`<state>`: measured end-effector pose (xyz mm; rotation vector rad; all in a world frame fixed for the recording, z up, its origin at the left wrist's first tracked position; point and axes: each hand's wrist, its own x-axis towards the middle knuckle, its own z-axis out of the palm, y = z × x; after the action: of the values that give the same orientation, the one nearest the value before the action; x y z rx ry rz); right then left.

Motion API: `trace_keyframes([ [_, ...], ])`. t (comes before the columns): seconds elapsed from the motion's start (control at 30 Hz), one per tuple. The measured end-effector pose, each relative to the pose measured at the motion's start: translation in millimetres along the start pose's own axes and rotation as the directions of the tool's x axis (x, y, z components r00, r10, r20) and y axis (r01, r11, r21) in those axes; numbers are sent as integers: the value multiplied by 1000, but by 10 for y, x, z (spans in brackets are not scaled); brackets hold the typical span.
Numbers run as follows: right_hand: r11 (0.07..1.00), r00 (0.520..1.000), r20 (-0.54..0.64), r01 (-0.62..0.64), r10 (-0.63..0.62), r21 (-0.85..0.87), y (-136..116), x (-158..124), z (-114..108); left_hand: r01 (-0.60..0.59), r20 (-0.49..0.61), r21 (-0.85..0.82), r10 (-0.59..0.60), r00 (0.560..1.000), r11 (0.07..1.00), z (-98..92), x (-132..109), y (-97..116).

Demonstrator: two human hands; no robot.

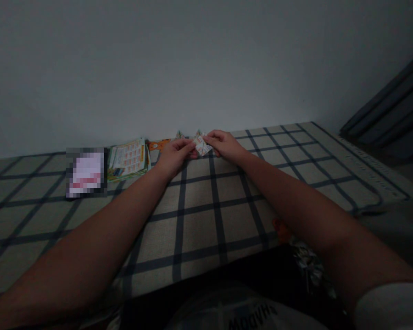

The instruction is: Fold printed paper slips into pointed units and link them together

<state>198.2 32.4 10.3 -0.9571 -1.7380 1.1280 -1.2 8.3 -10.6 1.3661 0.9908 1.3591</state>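
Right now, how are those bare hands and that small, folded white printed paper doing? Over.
Left hand, right hand: both pinching the folded paper. Paper angular, held between them. Nothing visibly blocking; green-edged stack of printed sheets off left.

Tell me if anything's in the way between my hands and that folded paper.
Nothing visible is in the way: the left hand and right hand both have their fingers directly on the folded paper, one at each side. The printed sheets lie off to the left, not between.
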Motion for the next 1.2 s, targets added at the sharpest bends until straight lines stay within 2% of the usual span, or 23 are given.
trace_keyframes([
  [0.2, 999, 997, 75, -5, 7, -34, 26, 1, -23, -9, -22, 10, 10, 1000, 1000, -5, -3, 23],
  [0.53, 997, 999, 29, -34, 37, -69, -59, -46, -18, 14, 10, 20, -14, 1000, 1000, -25, 6, -47],
  [0.87, 998, 998, 50, -29, 32, -62, -74, -47, -2, 5, 44, 51, -8, 999, 999, -42, 25, -79],
  [1.03, 997, 998, 47, -47, 50, -58, -116, -63, 2, -11, 11, 61, 10, 1000, 998, -22, 27, -50],
  [1.2, 997, 995, 62, -79, 80, -22, -135, -80, 14, -4, -25, 0, 4, 1000, 1000, -12, 22, -18],
])
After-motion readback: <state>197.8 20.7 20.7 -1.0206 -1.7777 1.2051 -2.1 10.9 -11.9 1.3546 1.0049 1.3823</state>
